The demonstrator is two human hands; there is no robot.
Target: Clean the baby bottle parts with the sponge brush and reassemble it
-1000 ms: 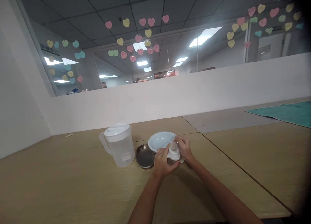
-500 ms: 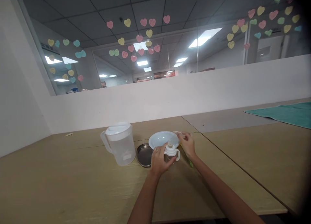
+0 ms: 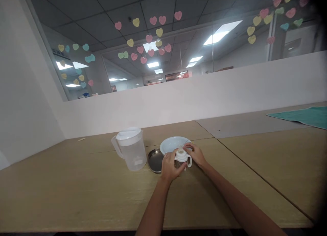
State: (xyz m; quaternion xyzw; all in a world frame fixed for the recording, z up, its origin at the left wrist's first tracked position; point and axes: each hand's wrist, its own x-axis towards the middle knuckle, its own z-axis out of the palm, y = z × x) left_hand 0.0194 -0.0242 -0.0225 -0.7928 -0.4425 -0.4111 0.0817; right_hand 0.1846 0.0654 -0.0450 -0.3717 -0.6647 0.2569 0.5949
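A small two-handled baby bottle [image 3: 181, 156] with a white collar and a clear spout stands upright in front of me. My left hand [image 3: 170, 166] wraps round its left side, thumb across the front. The fingers of my right hand [image 3: 195, 154] are pinched together at the spout on top. Just behind the bottle lies a pale blue bowl [image 3: 170, 143], partly covered by my hands. A round metal dish [image 3: 154, 161] sits left of my left hand, its right edge hidden.
A clear plastic pitcher [image 3: 133, 156] with a white lid stands left of the metal dish. On the wooden table [image 3: 102, 195], a green cloth [image 3: 304, 116] lies at the far right. A low white wall [image 3: 153, 103] with a window runs behind.
A clear cap came off the bottle in my right hand, which moved right, then returned to the spout. A green-handled thing seen under my right hand is now hidden. The view shifted slightly.
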